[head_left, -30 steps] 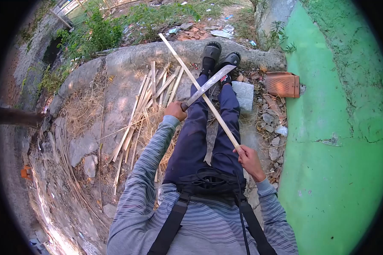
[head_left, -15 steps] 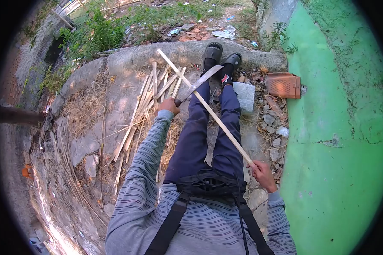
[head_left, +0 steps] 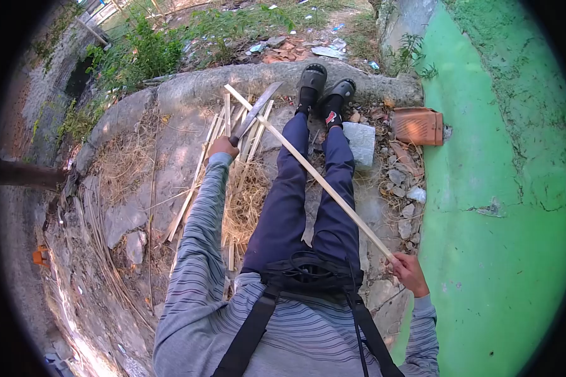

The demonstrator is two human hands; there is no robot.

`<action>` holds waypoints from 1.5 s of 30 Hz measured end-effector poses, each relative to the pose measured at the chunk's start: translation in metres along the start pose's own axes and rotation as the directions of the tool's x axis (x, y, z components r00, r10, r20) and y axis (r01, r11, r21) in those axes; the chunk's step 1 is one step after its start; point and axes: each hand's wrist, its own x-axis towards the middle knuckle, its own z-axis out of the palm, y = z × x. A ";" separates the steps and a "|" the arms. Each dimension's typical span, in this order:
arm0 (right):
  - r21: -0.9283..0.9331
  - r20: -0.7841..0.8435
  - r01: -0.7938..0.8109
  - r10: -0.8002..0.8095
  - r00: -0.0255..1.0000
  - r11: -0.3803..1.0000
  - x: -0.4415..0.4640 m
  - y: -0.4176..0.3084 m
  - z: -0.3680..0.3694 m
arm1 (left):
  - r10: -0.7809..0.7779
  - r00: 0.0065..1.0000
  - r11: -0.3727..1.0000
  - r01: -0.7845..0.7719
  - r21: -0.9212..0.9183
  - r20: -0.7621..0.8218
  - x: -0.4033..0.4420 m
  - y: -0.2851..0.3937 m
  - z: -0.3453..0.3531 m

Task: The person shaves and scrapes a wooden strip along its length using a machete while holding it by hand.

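Note:
My left hand is closed round the dark handle of a machete, whose blade points up and to the right. The blade crosses a long pale wooden strip near the strip's far end. My right hand grips the near end of that strip, low on the right beside the green wall. Between the hands the strip slants over my outstretched legs. A pile of similar strips lies on the ground at the left, partly behind my left hand and arm, with dry shavings beside it.
A pale stone block lies right of my shins, near an orange hollow brick against the green wall. Rubble lines the wall's foot. A low concrete curb runs past my shoes, with plants beyond.
My left hand and the machete have moved left, the blade now nearer the strip's far end. My right hand has drawn the strip's near end down and to the right.

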 end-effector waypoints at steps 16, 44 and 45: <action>-0.440 -0.088 0.244 -0.312 0.946 0.864 0.039 -0.043 0.029 | 0.101 0.994 0.995 -0.102 0.013 0.029 -0.015 0.018 0.000; -0.421 -0.131 0.226 -0.306 0.943 0.878 0.043 -0.062 0.048 | 0.158 0.987 0.987 -0.158 -0.003 0.038 -0.040 0.037 0.000; -0.413 -0.135 0.222 -0.301 0.944 0.883 0.046 -0.060 0.051 | 0.166 0.986 0.986 -0.166 0.007 0.030 -0.047 0.036 0.003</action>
